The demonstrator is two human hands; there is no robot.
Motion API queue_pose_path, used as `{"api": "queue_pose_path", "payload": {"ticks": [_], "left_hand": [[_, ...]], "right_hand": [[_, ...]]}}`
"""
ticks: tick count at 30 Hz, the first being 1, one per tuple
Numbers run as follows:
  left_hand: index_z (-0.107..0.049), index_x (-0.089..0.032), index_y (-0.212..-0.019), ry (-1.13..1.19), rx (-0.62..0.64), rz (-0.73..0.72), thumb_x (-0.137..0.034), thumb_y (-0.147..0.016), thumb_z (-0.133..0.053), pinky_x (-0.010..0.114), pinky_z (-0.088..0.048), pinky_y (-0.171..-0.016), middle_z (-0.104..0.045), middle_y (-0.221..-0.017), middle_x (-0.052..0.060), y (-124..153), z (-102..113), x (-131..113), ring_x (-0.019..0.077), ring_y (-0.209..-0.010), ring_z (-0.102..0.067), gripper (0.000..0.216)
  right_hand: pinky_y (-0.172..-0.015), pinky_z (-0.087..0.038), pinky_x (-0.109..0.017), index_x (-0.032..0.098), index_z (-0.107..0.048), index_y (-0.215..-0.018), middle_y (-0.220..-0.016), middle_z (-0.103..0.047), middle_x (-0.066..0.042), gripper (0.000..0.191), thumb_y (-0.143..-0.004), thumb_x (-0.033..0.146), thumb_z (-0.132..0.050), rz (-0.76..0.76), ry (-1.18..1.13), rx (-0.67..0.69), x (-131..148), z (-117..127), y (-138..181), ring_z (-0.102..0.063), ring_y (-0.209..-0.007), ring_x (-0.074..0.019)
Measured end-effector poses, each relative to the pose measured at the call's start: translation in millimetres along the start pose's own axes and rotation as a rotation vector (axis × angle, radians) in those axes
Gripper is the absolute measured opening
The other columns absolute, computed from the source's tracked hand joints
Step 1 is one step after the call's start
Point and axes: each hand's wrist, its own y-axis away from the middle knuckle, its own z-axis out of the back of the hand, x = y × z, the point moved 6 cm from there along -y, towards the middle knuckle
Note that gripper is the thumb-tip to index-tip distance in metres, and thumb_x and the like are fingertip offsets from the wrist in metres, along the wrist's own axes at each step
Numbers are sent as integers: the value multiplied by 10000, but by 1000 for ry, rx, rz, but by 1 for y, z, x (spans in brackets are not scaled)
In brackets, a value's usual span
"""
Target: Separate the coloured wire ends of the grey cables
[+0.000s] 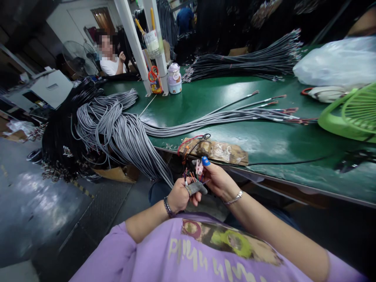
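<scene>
Left hand point(180, 196), one digit in a matte grey sleeve point(196, 188), has its grip clamped on thin, fanned multicoloured wires point(190, 177) just off the near bench point(282, 156) edge. Right hand point(219, 180) is beside a pale pink clip point(199, 167); cannot tell if its grip closes. Beyond: rough, worn wooden block point(229, 152); smooth grey cables point(129, 135), drooping left.

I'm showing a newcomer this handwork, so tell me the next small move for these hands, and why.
Probably use the right hand to single out one of the thin coloured wires: the left hand holds them, their ends fan out loosely beside its grey finger cover, and the right fingers are close by.
</scene>
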Motion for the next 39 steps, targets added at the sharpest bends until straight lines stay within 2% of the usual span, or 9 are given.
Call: {"api": "queue_pose_path", "payload": {"ticks": [8,11,15,21,27,35,39], "left_hand": [[-636,-111,-695,-5,0,16,-536,-649,-702,191,-264,-324,-556,-473,-8,-5,-1,2,66,-314,-444,432],[-638,-112,-689,-12,-16,26,-558,-632,-705,194,-275,-327,-552,-470,-9,-2,0,1,65,-315,-440,455],[-626,-118,-680,-15,-41,18,-588,-636,-700,197,-288,-324,-556,-467,-7,4,2,2,65,-310,-434,478],[-633,-118,-723,-10,-88,-29,-599,-664,-686,194,-303,-338,-572,-494,-1,8,4,8,69,-333,-460,487],[-629,-116,-713,52,-142,-80,-570,-692,-669,190,-274,-346,-569,-494,-2,4,1,3,65,-335,-464,456],[-621,-122,-724,54,-146,-63,-549,-700,-659,191,-264,-347,-566,-494,-5,0,-4,3,68,-342,-466,429],[-617,-123,-721,50,-156,-33,-559,-686,-662,192,-258,-346,-564,-491,-7,-2,-3,7,68,-339,-464,439]], "right_hand": [[-608,-462,-302,173,-638,-710,-649,-643,-17,404,-650,551,-767,28,27,5,-2,-1,-1,-556,-588,-148],[-578,-465,-288,195,-642,-749,-664,-645,-15,384,-705,570,-715,-13,5,2,-5,2,-1,-554,-574,-144],[-550,-466,-271,210,-655,-792,-703,-654,-24,387,-768,596,-631,-124,-46,66,-8,-1,3,-562,-583,-140],[-541,-440,-248,200,-665,-758,-680,-634,-9,220,-759,418,-699,-37,55,75,1,-4,5,-523,-568,-120],[-578,-467,-280,211,-681,-762,-741,-670,-42,365,-769,574,-639,-28,1,70,-7,2,0,-547,-596,-148],[-564,-480,-305,202,-665,-738,-679,-664,-47,403,-731,605,-667,-101,-92,50,-13,0,-5,-559,-564,-163],[-525,-466,-301,208,-660,-717,-630,-647,-37,405,-712,613,-681,-64,-89,27,-12,1,-9,-543,-519,-161]]}}
